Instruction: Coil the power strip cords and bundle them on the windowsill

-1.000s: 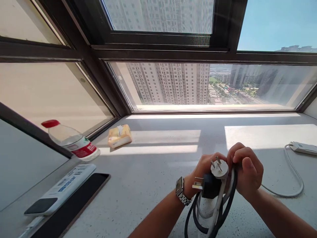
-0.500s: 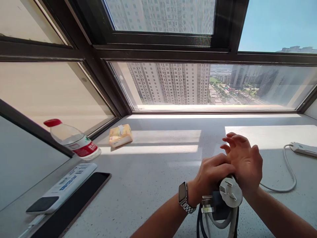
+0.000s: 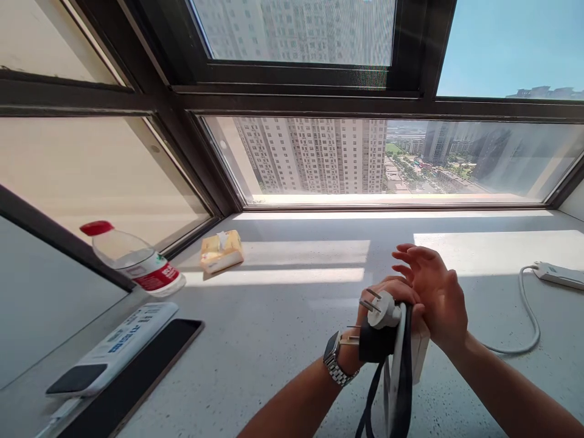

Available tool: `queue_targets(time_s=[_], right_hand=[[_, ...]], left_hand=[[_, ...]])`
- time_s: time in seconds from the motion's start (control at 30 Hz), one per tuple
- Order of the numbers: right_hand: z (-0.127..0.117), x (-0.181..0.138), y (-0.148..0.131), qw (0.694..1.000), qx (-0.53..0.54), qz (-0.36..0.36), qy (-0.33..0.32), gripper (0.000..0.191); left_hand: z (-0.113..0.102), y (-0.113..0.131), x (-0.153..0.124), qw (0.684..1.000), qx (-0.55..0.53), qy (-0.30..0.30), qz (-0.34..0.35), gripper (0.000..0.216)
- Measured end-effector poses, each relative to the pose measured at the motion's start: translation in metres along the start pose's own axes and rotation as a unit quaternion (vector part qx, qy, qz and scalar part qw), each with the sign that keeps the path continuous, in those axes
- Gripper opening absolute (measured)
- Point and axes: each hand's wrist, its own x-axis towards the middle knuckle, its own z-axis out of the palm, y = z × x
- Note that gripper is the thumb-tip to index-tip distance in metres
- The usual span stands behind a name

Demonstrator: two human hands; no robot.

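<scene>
My left hand point(image 3: 387, 298), with a watch on its wrist, is closed around a bundle of power cords. A white round plug point(image 3: 384, 309) shows at the top of the bundle, its pins pointing left. Just below it is a black plug point(image 3: 378, 342), pins also to the left, near the watch. Black and white cords point(image 3: 401, 383) hang down from them, and a white block-like part shows behind, its kind unclear. My right hand point(image 3: 435, 292) is open beside the left one, palm up, fingers loosely bent. The two hands meet or overlap at the left fingertips.
A clear bottle point(image 3: 137, 261) with a red cap leans at the left, near a tissue pack point(image 3: 222, 251). A white power bank point(image 3: 114, 347) lies beside a dark tablet-like slab point(image 3: 141, 377). At the right is a white power strip point(image 3: 559, 275) with its cord. Windows border the sill.
The bundle in my left hand has turned, so the white plug's pins now point left instead of toward me. Both hands have shifted slightly left.
</scene>
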Motion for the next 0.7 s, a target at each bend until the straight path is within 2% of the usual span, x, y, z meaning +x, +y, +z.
queue_targets(time_s=[0.1, 0.23, 0.33, 0.47, 0.53, 0.7], right_hand=[[-0.006, 0.004, 0.003, 0.997, -0.045, 0.021, -0.059, 0.057], [-0.021, 0.015, 0.018, 0.980, -0.096, 0.100, -0.144, 0.059], [-0.032, 0.023, 0.029, 0.950, -0.138, 0.172, -0.222, 0.065], [-0.039, 0.028, 0.041, 0.895, -0.161, 0.211, -0.360, 0.076], [-0.044, 0.030, 0.049, 0.880, -0.224, 0.218, -0.357, 0.072], [-0.069, 0.036, 0.084, 0.829, -0.429, 0.227, -0.278, 0.048]], left_hand=[[-0.003, 0.002, 0.004, 0.991, -0.106, 0.047, -0.069, 0.020], [-0.019, 0.003, 0.019, 0.974, -0.164, 0.135, -0.080, 0.022], [-0.039, 0.004, 0.030, 0.954, -0.191, 0.217, -0.082, 0.025], [-0.066, 0.006, 0.043, 0.928, -0.201, 0.306, -0.070, 0.034], [-0.079, 0.008, 0.047, 0.921, -0.188, 0.335, -0.059, 0.036], [-0.120, 0.012, 0.047, 0.896, -0.084, 0.435, 0.024, 0.031]])
